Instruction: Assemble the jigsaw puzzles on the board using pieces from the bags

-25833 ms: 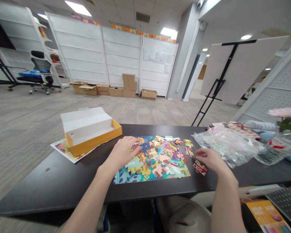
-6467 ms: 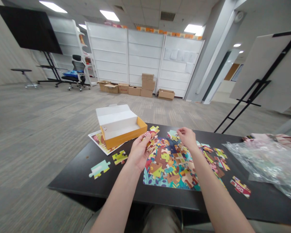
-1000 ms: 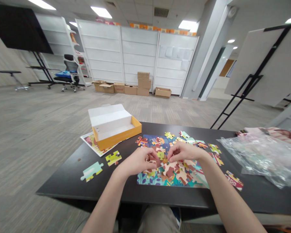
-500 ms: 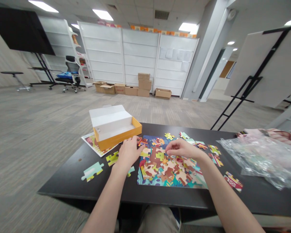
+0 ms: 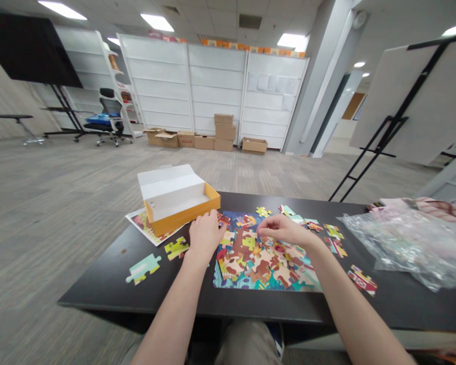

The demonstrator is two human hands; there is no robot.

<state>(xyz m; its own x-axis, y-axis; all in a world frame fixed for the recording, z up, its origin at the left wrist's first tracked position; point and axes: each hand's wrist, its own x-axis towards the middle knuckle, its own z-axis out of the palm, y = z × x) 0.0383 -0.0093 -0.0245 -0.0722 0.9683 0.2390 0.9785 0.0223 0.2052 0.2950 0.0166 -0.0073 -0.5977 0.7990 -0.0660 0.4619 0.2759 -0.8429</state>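
Note:
My left hand (image 5: 205, 233) rests at the upper left of a colourful puzzle board (image 5: 228, 284). Its thumb stands apart from its bent fingers, beside a dark red puzzle piece (image 5: 224, 220). My right hand (image 5: 281, 229) hovers over the upper middle of the board, thumb and fingertips drawn together. Whatever may be between those fingertips is hidden. Below both hands lies a jumble of brown, cream and green puzzle pieces (image 5: 264, 263). Left of my left hand are a yellow-green puzzle piece (image 5: 176, 248) and a pale green joined piece (image 5: 143, 268).
An open yellow box (image 5: 182, 215) stands on a picture sheet (image 5: 137, 223) at the table's back left. Loose pieces, among them a red barn piece (image 5: 363, 280), lie along the right. Farther right sits a clear plastic bag (image 5: 414, 248) on the black table (image 5: 110, 284).
My left hand has shifted slightly up and right, its fingers nearer the dark red piece. My right hand has moved slightly left, its fingertips still together. The whole view has shifted a little.

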